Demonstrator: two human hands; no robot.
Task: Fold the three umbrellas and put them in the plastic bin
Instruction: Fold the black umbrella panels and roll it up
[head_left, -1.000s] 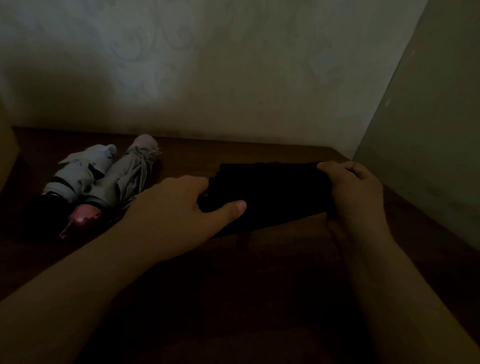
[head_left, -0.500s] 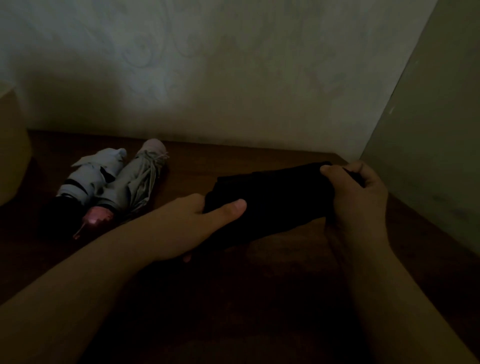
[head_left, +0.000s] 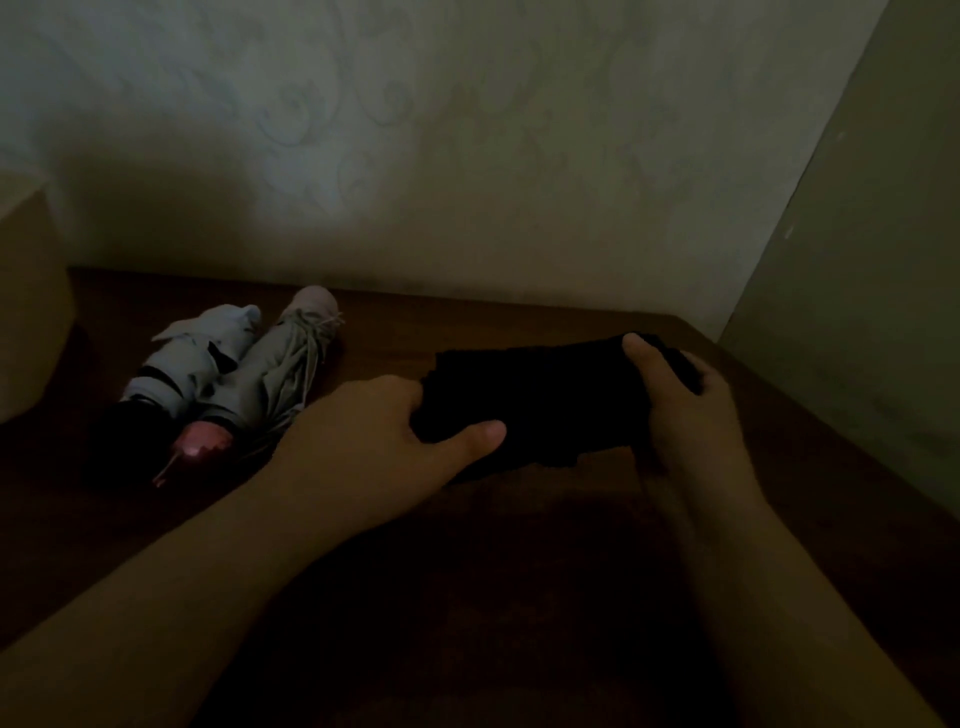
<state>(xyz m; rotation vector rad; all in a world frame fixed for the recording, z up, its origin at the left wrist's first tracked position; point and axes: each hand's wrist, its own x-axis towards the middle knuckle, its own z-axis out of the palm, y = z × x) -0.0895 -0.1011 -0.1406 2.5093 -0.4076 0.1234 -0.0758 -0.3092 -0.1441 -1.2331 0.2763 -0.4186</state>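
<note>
- Since the earlier frames the black umbrella (head_left: 540, 400) has tipped: its right end now sits higher than its left, where a second ago it lay nearly level, and the pale bin (head_left: 28, 306) has come further into view at the left edge.
- The left hand (head_left: 374, 436) grips the umbrella's lower left end, thumb laid across the front of the dark fabric and fingers curled behind it.
- The right hand (head_left: 685, 410) grips the upper right end, thumb on top and fingers wrapped round the far side.
- The umbrella is held between both hands just above the brown table (head_left: 519, 597), right of centre.
- Two more umbrellas lie side by side on the table to the left, touching: a light blue one (head_left: 192, 364) with a black strap, and a grey one (head_left: 285, 374) with a pink handle toward the camera.
- They lie between the hands and the bin.
- A patterned wall (head_left: 467, 156) closes the table's far edge; a plain panel (head_left: 857, 312) stands close on the right, just beyond the right hand.
- Bare tabletop lies in front of the hands.
- The light is too dim to read any writing.
</note>
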